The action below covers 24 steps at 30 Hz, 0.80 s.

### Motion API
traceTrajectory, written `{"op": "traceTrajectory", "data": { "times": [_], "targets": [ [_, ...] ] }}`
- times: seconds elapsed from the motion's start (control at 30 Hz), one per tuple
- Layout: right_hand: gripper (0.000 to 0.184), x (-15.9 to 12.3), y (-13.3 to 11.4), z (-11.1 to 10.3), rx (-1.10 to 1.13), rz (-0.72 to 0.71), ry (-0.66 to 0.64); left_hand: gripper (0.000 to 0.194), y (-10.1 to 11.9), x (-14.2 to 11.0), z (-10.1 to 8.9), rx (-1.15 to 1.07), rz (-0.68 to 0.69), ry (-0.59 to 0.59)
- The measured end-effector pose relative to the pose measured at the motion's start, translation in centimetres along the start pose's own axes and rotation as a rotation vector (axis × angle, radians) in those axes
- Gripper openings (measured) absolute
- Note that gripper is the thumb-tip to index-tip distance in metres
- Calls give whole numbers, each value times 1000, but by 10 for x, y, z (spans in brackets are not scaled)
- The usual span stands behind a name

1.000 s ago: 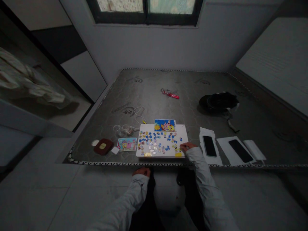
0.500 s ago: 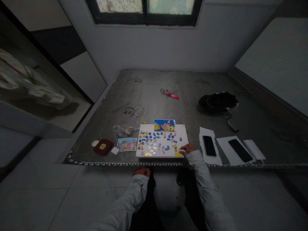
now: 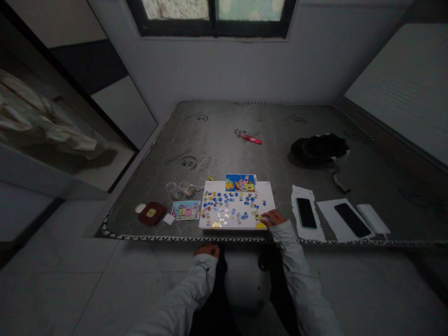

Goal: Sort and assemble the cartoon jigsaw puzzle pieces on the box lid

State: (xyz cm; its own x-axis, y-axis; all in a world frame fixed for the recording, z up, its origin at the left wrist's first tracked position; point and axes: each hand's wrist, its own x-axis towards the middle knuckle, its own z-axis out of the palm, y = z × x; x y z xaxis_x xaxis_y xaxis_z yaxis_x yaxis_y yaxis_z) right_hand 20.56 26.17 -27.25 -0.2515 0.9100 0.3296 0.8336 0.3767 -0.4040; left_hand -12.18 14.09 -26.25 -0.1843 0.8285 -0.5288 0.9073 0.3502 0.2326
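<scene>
At the right front corner of a white board (image 3: 263, 186), my right hand (image 3: 274, 217) has its fingers bent down onto a yellow jigsaw puzzle piece (image 3: 261, 225), partly hidden under the fingertips. Several loose puzzle pieces (image 3: 224, 205), mostly blue with some pale and yellow, lie spread over the board. A cartoon picture card (image 3: 241, 182) lies at the board's back edge. My left hand (image 3: 207, 251) rests curled on my left leg below the table edge, with nothing visible in it.
Left of the board are a second picture card (image 3: 186, 210), clear cups (image 3: 171, 188), a brown box (image 3: 151, 213) and a white cable (image 3: 202, 163). To the right lie two phones (image 3: 306, 213) on paper and a white power bank (image 3: 373, 219). Farther back are a black cap (image 3: 320, 148) and a red packet (image 3: 250, 137).
The whole view has shifted slightly. My right hand stays at the board's right front corner, its fingers moved only a little; my left hand has not visibly moved.
</scene>
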Motion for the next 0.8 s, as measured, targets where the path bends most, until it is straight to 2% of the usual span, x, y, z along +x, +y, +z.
{"op": "traceTrajectory", "data": {
  "times": [0.23, 0.5, 0.8],
  "targets": [
    [35, -2, 4, 3, -31, -44, 6, 36, -1, -2, 0, 0, 12, 31],
    [35, -5, 1, 0, -78, -78, 30, 39, -3, -2, 3, 6, 6, 59],
    [30, -13, -21, -11, -117, -146, 50, 33, -3, -2, 3, -19, 16, 82]
  ]
}}
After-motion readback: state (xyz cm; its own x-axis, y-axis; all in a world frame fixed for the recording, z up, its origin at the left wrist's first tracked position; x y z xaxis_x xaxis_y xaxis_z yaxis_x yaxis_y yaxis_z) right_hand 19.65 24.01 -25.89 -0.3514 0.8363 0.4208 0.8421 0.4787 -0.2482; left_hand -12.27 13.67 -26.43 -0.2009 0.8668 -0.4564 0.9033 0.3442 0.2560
